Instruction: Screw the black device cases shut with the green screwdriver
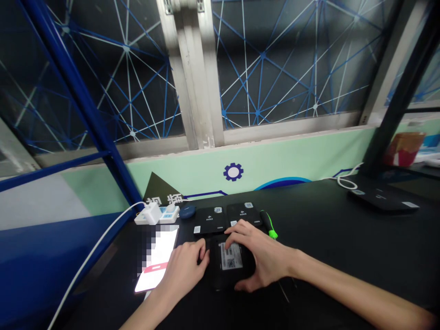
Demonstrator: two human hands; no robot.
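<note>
Gripping the black labelled device (229,270), right hand (257,254) is spanning it, thumb nearside. Left hand (189,261) is resting half-curled just beside; its hold, cannot tell.

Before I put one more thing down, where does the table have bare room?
Widest bare patch: the table between the screwdriver and the far-right flat device. Crowded: from the right hand leftward, with labelled device, left hand, bright screen, power strip and two flat boxes.

Black device (229,277) partly covered by right hand (263,252); label (231,255) print too small; screwdriver (268,223) shaft partly hidden.
</note>
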